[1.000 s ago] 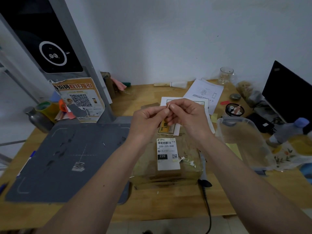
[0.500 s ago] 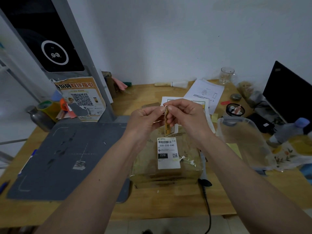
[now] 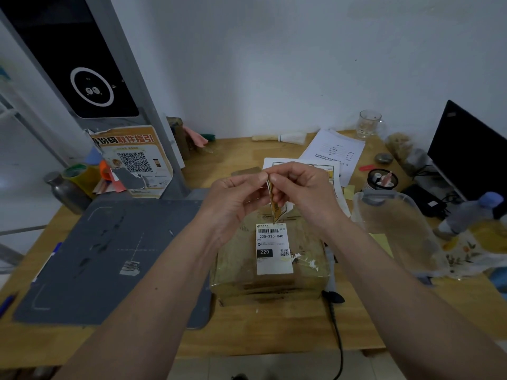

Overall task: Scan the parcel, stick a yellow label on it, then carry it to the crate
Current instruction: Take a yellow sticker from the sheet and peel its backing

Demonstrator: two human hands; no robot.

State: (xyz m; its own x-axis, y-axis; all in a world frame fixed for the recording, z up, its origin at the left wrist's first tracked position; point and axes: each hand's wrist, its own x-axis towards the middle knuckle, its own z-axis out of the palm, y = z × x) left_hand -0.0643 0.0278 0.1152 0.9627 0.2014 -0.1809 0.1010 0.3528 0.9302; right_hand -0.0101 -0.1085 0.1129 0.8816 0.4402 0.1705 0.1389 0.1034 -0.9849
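A brown parcel (image 3: 270, 281) wrapped in clear film lies on the wooden desk in front of me, with a white shipping label (image 3: 273, 249) on top. Above its far edge my left hand (image 3: 233, 200) and my right hand (image 3: 304, 193) meet fingertip to fingertip, both pinching a yellow label (image 3: 275, 208) that hangs edge-on between them, its lower tip just over the white label. A label sheet (image 3: 329, 174) lies behind my hands. No crate shows.
A grey scanning mat (image 3: 104, 259) lies left of the parcel, below a kiosk post (image 3: 109, 86). A clear plastic box (image 3: 397, 229), a bottle (image 3: 469, 212) and a monitor (image 3: 466, 152) are on the right. A black cable (image 3: 336, 325) runs off the front edge.
The yellow label has turned from lying nearly flat under my fingers to hanging down edge-on, and more of it has come free. Both hands stay in the same place above the parcel.
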